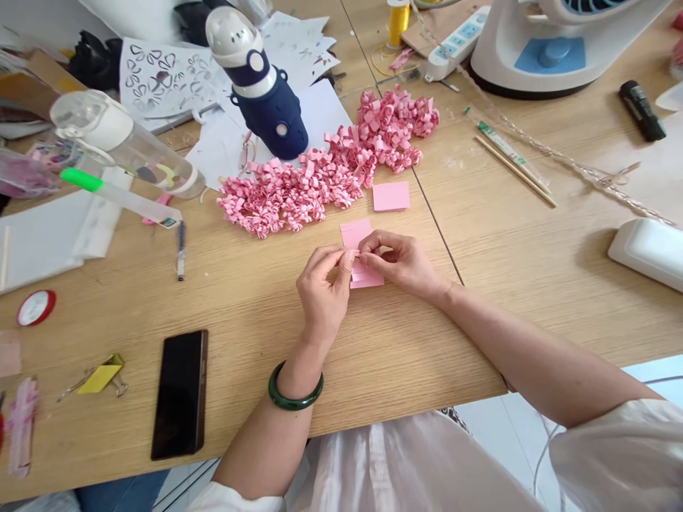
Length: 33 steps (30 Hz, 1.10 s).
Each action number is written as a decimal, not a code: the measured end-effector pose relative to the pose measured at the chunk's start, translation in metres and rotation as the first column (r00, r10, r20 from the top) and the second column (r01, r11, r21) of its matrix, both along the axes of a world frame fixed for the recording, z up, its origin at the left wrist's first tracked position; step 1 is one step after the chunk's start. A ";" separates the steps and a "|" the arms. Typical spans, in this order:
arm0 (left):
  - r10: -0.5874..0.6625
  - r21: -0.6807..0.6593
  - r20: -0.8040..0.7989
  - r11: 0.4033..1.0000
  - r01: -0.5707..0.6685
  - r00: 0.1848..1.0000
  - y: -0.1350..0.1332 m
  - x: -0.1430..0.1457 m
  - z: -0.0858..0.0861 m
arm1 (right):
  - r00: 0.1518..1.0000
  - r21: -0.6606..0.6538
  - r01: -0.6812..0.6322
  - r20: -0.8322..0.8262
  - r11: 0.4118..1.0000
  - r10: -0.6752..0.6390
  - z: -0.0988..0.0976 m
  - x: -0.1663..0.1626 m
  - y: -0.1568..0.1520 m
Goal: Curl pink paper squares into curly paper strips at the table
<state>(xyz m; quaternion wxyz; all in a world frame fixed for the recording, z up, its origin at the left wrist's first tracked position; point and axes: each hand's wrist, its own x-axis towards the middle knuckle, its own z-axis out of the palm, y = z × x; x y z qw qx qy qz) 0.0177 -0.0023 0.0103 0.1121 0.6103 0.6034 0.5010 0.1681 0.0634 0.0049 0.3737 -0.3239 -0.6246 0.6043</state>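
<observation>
My left hand and my right hand meet fingertip to fingertip over the wooden table. Both are pinched closed on a tiny pink piece, apparently a paper strip, mostly hidden by the fingers. Beneath them lies a pink paper sheet, partly covered by the hands. Just beyond it rests a small stack of pink paper. Behind that spreads a long heap of curled pink paper pieces. A dark green bangle circles my left wrist.
A navy bottle stands behind the heap, and a clear bottle lies left. A phone, a binder clip and a tape roll lie at left. A fan base, a power strip and a marker occupy the right.
</observation>
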 end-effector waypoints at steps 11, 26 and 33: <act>-0.016 -0.102 0.268 0.994 0.044 0.963 0.000 0.001 -0.002 | 1.000 0.000 0.014 0.023 1.000 -0.014 0.000 0.000 0.001; -0.033 -0.128 0.288 0.989 0.072 0.957 0.000 -0.002 0.001 | 0.999 0.030 0.006 0.039 1.000 -0.007 0.001 0.000 0.002; -0.023 -0.178 0.321 0.980 0.084 0.947 0.001 -0.001 0.003 | 0.999 0.015 0.007 0.036 1.000 -0.008 0.001 0.000 0.001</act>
